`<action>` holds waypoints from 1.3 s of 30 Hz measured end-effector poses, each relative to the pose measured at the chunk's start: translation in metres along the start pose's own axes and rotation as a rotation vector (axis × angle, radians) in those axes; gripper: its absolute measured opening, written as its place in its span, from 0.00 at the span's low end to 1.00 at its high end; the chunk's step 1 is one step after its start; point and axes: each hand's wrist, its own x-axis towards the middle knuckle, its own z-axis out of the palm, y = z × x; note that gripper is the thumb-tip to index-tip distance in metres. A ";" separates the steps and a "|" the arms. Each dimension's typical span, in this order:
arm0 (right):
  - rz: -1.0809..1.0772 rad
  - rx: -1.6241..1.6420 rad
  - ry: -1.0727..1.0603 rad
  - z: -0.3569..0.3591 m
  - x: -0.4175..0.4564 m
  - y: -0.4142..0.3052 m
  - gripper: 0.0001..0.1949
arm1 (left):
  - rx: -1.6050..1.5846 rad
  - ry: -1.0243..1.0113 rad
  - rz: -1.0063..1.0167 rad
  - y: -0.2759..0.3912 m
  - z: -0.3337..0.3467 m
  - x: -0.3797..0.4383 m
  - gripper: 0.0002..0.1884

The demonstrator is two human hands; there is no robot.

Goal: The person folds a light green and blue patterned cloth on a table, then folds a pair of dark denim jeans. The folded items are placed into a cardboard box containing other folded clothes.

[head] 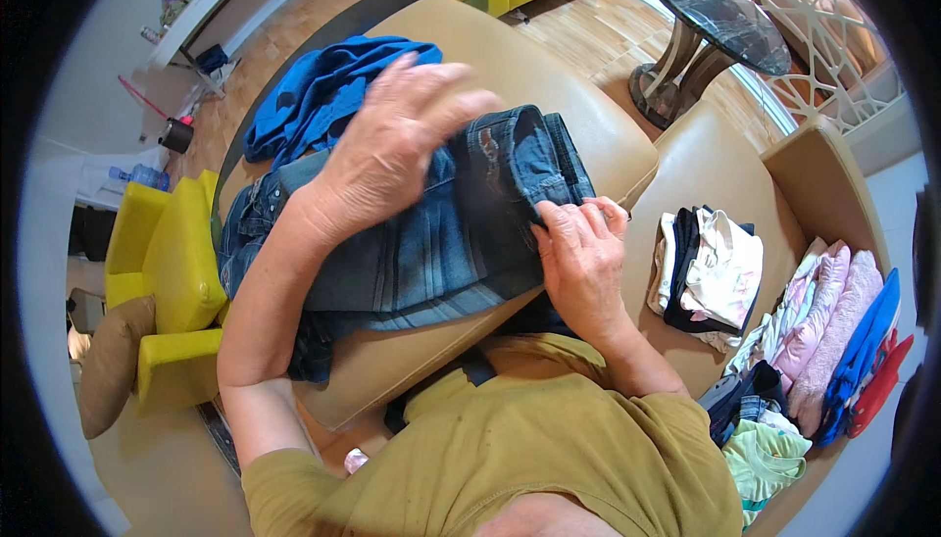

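Note:
A pair of dark blue denim jeans lies across a tan leather cushion before me. My right hand pinches the edge of the jeans near the rolled or folded end of the denim. My left hand, blurred, is raised over the jeans with its fingers apart and holds nothing that shows. Beyond it lies a crumpled blue cloth garment. Under my left forearm, more denim with buttons and seams shows at the left side of the pile.
Folded clothes rest on the tan sofa at the right, beside a row of folded garments and a light green shirt. A marble-topped table stands at the back right, yellow armchairs at the left and back.

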 end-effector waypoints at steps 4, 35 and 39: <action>-0.093 0.020 0.031 0.005 0.000 -0.002 0.15 | -0.164 -0.182 0.214 0.019 0.000 0.026 0.28; 0.355 0.246 -0.035 -0.018 -0.024 0.039 0.27 | -0.173 -0.018 -0.028 0.067 0.038 -0.029 0.28; 0.243 0.009 -0.101 -0.012 -0.015 0.037 0.32 | -0.107 0.038 -0.189 0.090 0.024 -0.093 0.28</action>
